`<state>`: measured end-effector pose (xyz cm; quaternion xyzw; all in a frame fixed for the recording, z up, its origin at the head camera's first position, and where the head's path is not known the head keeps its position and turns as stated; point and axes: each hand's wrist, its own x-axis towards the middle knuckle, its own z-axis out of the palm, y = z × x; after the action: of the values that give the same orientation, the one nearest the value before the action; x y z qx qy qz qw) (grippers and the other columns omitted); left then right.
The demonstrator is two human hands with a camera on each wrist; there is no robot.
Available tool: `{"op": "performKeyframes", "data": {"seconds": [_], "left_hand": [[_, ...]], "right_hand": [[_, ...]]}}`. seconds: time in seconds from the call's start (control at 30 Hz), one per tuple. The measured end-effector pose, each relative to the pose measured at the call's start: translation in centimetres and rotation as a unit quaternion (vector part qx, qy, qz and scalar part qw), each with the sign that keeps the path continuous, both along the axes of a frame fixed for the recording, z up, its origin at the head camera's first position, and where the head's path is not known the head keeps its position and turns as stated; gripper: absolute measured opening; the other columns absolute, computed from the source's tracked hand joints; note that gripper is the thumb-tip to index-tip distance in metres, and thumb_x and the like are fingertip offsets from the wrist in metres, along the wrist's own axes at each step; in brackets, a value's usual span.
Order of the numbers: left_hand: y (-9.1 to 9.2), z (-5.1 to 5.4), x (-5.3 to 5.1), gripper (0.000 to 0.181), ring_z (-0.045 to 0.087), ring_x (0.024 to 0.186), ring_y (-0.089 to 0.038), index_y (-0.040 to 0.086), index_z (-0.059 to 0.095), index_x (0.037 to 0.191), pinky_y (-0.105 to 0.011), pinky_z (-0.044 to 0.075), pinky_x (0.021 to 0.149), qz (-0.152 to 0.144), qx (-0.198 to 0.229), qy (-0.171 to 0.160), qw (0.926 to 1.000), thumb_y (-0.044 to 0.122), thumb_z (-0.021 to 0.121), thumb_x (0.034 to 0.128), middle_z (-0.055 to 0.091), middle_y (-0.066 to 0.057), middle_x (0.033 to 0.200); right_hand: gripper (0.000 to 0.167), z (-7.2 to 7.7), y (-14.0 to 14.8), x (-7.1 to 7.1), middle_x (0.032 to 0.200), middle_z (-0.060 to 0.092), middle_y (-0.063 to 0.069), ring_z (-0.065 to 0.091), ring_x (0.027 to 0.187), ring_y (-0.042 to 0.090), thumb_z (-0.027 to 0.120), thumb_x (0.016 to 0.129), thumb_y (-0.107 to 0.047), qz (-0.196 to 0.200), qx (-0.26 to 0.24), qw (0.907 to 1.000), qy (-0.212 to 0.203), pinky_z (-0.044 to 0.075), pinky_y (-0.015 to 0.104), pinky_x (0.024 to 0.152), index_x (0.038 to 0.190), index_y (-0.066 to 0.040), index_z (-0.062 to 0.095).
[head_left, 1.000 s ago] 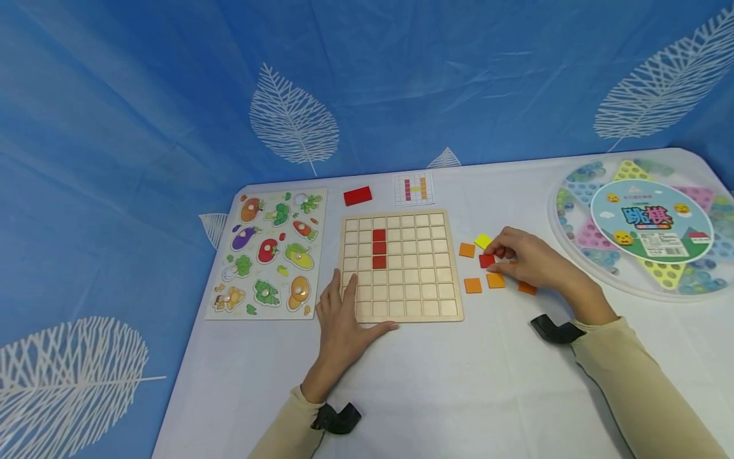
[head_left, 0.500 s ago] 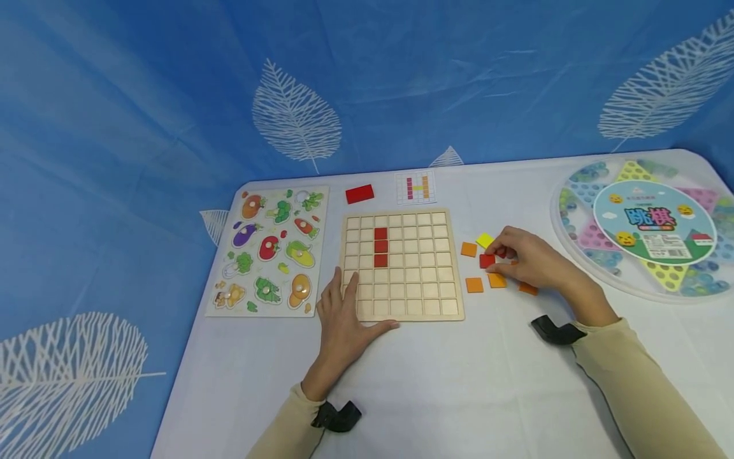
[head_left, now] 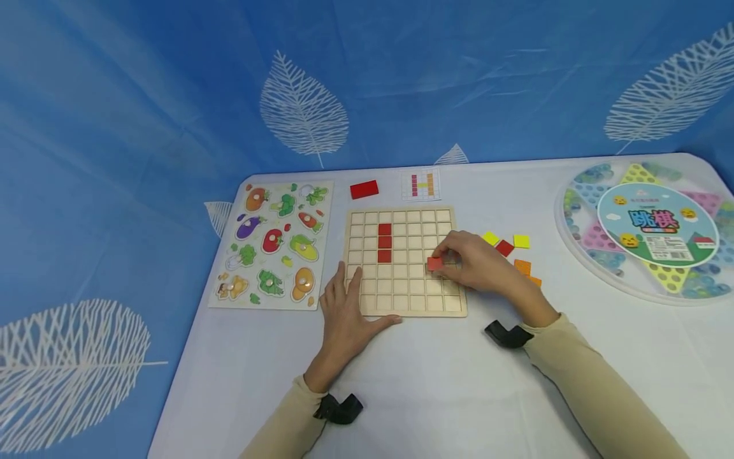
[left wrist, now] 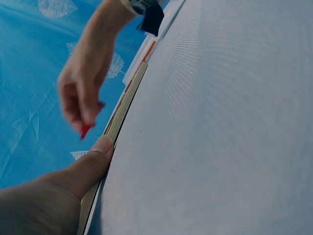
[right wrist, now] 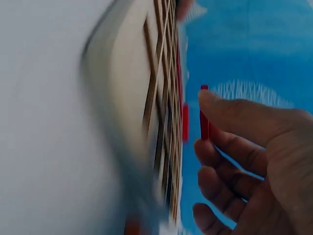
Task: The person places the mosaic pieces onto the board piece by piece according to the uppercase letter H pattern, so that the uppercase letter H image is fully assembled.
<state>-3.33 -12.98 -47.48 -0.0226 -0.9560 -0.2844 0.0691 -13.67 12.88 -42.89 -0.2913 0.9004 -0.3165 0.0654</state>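
A wooden grid board lies mid-table, with a column of three red tiles in its upper left part. My left hand rests at the board's lower left corner, fingers spread along the left side and thumb against the front edge. Above the board's right half, my right hand pinches a red square tile between thumb and fingertips. In the right wrist view that tile appears edge-on, apart from the board. The right hand hides some cells on the board's right side.
Right of the board lie a loose red tile, yellow tiles and orange tiles. Behind it are a red block and a pattern card. A vegetable puzzle lies left, a round game box far right.
My right hand has moved left from the loose tiles to above the board, carrying a red tile. The left hand keeps its place at the board's corner.
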Motion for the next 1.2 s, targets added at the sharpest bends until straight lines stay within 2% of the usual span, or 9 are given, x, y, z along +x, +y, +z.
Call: {"op": "performKeyframes", "data": {"seconds": [0.2,0.37,0.67,0.93,1.2], "left_hand": [[0.0,0.1,0.0,0.114,0.025,0.139,-0.040,0.006,0.040,0.148,-0.059,0.022,0.107,0.000,-0.005,-0.001,1.0000,0.061,0.086,0.0591,0.021,-0.022,0.159],[0.0,0.1,0.1,0.113,0.027,0.139,-0.040,0.005,0.041,0.147,-0.060,0.023,0.107,-0.004,-0.013,0.007,0.9999,0.061,0.086,0.0598,0.022,-0.023,0.158],[-0.1,0.1,0.1,0.112,0.027,0.139,-0.039,0.005,0.041,0.147,-0.058,0.023,0.106,-0.003,-0.019,0.010,0.9998,0.061,0.085,0.0604,0.022,-0.023,0.158],[-0.1,0.1,0.1,0.112,0.027,0.139,-0.039,0.005,0.041,0.147,-0.059,0.023,0.106,-0.002,-0.020,0.010,0.9997,0.062,0.085,0.0600,0.023,-0.023,0.158],[-0.1,0.0,-0.2,0.112,0.028,0.138,-0.039,0.006,0.042,0.147,-0.059,0.025,0.105,-0.003,-0.026,0.012,0.9996,0.062,0.085,0.0604,0.023,-0.023,0.158]], "right_hand": [[0.024,0.6,-5.6,0.4,0.088,0.067,0.001,0.057,0.081,0.019,0.082,0.078,-0.023,-0.005,-0.013,0.9999,-0.008,0.047,0.035,0.075,0.095,-0.009,0.072],[0.024,0.4,-8.0,0.2,0.087,0.068,0.000,0.059,0.080,0.016,0.084,0.077,-0.023,-0.001,-0.007,0.9999,-0.013,0.049,0.034,0.075,0.094,-0.009,0.072],[0.021,-0.9,-8.8,-0.5,0.084,0.066,0.000,0.056,0.078,0.016,0.082,0.079,-0.020,0.013,-0.002,0.9998,-0.014,0.047,0.032,0.073,0.093,-0.008,0.073],[0.023,-1.1,-9.1,-0.2,0.086,0.067,0.002,0.056,0.081,0.017,0.083,0.077,-0.021,0.008,-0.003,0.9996,-0.025,0.048,0.033,0.075,0.093,-0.008,0.073],[0.021,-1.3,-8.9,-0.4,0.084,0.070,0.000,0.057,0.082,0.017,0.084,0.076,-0.020,0.010,-0.009,0.9999,-0.008,0.047,0.034,0.076,0.090,-0.009,0.074]]}}
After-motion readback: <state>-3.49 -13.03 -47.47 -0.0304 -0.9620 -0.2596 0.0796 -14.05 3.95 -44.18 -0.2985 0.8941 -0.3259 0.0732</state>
